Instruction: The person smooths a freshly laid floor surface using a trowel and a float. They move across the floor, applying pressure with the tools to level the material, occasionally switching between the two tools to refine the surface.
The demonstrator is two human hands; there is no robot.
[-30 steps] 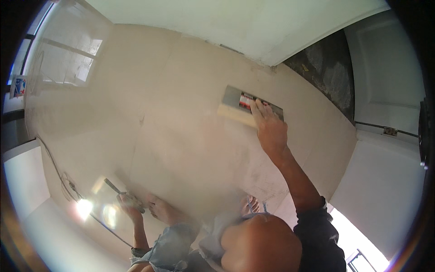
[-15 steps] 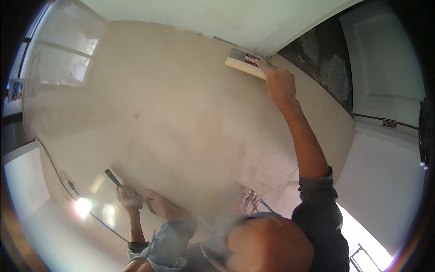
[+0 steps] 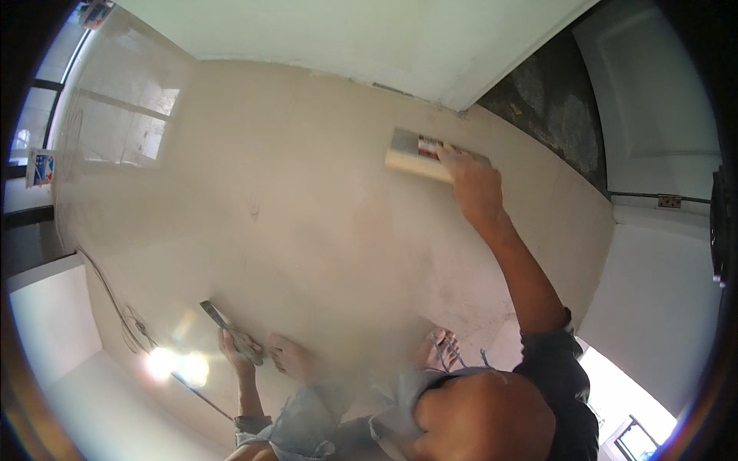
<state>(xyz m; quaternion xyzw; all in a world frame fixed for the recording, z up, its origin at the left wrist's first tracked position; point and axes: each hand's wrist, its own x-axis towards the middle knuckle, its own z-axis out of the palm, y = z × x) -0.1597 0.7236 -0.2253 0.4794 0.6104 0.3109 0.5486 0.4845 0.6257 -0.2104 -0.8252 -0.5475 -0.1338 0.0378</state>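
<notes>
Far out to the right, my right hand [image 3: 475, 183] is closed on a wide flat tool [image 3: 402, 143] like a broad plastering blade. It has a grey face, a small red-and-white label and a thick pale edge. The tool lies low against the beige floor [image 3: 307, 154], near the white wall's base; whether its edge touches cannot be seen. At lower left, my left hand [image 3: 237, 349] grips a scraper [image 3: 217, 316], whose dark narrow end points up and left. Its other end shows below, partly hidden by the fingers. My bare feet [image 3: 286, 359] rest nearby.
A white wall [image 3: 323, 38] closes off the far side, with a dark rough floor patch [image 3: 542, 107] at far right. Along the left run a cable [image 3: 104, 280] and a bright lamp [image 3: 163, 363]. A printed tub [image 3: 41, 167] stands near the left window.
My right hand has drawn the wide tool nearer, away from the wall's base. The view has shifted slightly; my left hand still holds the scraper.
</notes>
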